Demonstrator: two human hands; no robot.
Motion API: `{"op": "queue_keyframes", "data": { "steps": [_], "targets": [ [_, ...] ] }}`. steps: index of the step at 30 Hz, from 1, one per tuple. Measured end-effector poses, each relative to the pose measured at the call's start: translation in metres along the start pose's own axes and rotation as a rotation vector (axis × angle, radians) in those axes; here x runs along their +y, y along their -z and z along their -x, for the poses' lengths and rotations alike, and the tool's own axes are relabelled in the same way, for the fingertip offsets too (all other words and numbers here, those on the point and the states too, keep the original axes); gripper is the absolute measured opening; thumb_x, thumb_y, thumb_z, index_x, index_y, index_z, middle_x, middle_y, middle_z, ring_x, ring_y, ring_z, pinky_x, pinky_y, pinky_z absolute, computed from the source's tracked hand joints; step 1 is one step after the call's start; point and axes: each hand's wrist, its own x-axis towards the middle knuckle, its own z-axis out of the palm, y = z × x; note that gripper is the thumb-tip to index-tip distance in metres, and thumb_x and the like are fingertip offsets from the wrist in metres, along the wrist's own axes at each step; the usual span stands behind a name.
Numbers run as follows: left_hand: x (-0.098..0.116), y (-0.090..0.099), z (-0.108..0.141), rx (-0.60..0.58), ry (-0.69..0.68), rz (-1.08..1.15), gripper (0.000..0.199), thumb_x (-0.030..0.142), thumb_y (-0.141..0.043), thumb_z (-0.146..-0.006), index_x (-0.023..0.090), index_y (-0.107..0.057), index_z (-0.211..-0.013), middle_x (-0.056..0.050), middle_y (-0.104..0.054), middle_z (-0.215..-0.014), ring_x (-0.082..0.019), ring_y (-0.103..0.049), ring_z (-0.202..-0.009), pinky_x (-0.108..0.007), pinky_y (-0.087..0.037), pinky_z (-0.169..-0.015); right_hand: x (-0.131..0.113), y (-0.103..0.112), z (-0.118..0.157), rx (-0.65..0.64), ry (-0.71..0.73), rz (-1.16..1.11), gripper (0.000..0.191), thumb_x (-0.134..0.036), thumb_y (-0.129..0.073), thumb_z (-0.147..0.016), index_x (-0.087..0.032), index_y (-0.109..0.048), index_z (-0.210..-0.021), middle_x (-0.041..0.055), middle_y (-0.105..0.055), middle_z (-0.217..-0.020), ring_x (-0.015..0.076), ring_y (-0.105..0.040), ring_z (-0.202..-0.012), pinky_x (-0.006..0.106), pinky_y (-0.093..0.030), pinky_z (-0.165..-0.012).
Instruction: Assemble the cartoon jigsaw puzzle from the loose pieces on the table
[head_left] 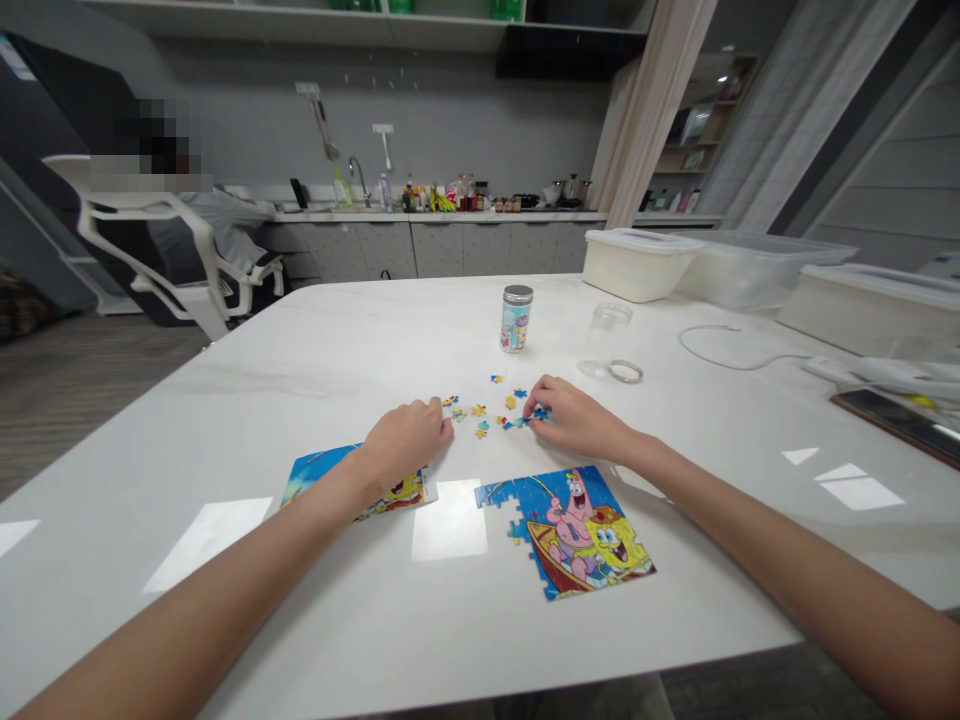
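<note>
Several loose jigsaw puzzle pieces (478,410) lie scattered between my two hands. My right hand (570,415) is closed at their right side, its fingertips pinched on a blue puzzle piece (523,421). At the left of the pieces, my left hand (409,438) rests with curled fingers; what is under them, if anything, is hidden. Nearer to me lies a partly joined cartoon puzzle (581,530), its left edge ragged. A printed picture sheet (319,470) lies under my left wrist and forearm, which cover much of it.
Beyond the pieces stand a cartoon-printed tin (516,325) and a clear jar (609,330), with a round lid (625,372) beside it. Storage boxes (637,265), a cable (709,345) and a phone (900,425) occupy the right side. A person (225,225) sits at the back left.
</note>
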Motion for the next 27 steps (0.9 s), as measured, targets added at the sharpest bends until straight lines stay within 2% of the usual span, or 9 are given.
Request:
{"op": "queue_keyframes", "data": {
  "steps": [3,5,10,19,23,27],
  "targets": [
    [0.001,0.003,0.001,0.015,0.045,-0.041,0.03,0.03,-0.031,-0.092,0.012,-0.054,-0.097,-0.015,-0.065,-0.08,-0.026,-0.065,-0.076,-0.034,-0.048,-0.063,0.0,0.001,0.001,-0.012,-0.005,0.006,0.016,-0.019,-0.059,-0.08,-0.018,-0.064,-0.095,0.0085,-0.056,-0.099,0.0212,-0.056,-0.096,0.036,-0.045,-0.088],
    [0.001,0.004,0.001,0.013,0.045,-0.047,0.03,0.031,-0.032,-0.091,0.012,-0.055,-0.097,-0.014,-0.066,-0.08,-0.025,-0.065,-0.075,-0.032,-0.046,-0.061,-0.001,0.002,0.0,-0.036,-0.017,-0.004,0.013,-0.02,-0.059,-0.081,-0.019,-0.065,-0.092,0.0082,-0.057,-0.098,0.021,-0.056,-0.094,0.036,-0.045,-0.087],
    [0.002,0.004,0.001,0.011,0.039,-0.026,0.033,0.03,-0.031,-0.09,0.011,-0.055,-0.101,-0.016,-0.066,-0.082,-0.027,-0.065,-0.077,-0.033,-0.045,-0.061,-0.006,0.004,0.0,-0.075,-0.045,0.001,0.008,-0.012,-0.058,-0.076,-0.017,-0.062,-0.082,0.009,-0.057,-0.094,0.022,-0.056,-0.092,0.036,-0.045,-0.086],
    [-0.001,0.004,0.0,0.053,0.015,0.002,0.033,0.03,-0.036,-0.089,0.01,-0.055,-0.106,-0.015,-0.065,-0.081,-0.026,-0.064,-0.073,-0.031,-0.04,-0.058,-0.007,0.005,0.002,-0.083,-0.034,-0.007,0.011,-0.009,-0.056,-0.071,-0.017,-0.054,-0.078,0.0075,-0.057,-0.089,0.0206,-0.054,-0.087,0.034,-0.043,-0.08],
    [0.001,0.006,0.0,0.119,-0.022,0.056,0.035,0.032,-0.04,-0.088,0.012,-0.054,-0.113,-0.013,-0.066,-0.083,-0.024,-0.064,-0.076,-0.03,-0.04,-0.06,-0.005,0.003,0.001,-0.077,-0.028,-0.084,0.008,-0.011,-0.056,-0.072,-0.017,-0.055,-0.077,0.0038,-0.059,-0.079,0.0166,-0.053,-0.074,0.03,-0.042,-0.07],
    [0.015,0.009,0.008,0.198,-0.094,0.121,0.029,0.03,-0.04,-0.09,0.014,-0.061,-0.101,-0.01,-0.067,-0.076,-0.022,-0.063,-0.076,-0.029,-0.042,-0.062,-0.01,0.005,-0.001,-0.07,-0.015,-0.267,0.008,-0.012,-0.056,-0.075,-0.017,-0.06,-0.078,0.002,-0.062,-0.076,0.0132,-0.052,-0.068,0.028,-0.041,-0.065]
  ]
}}
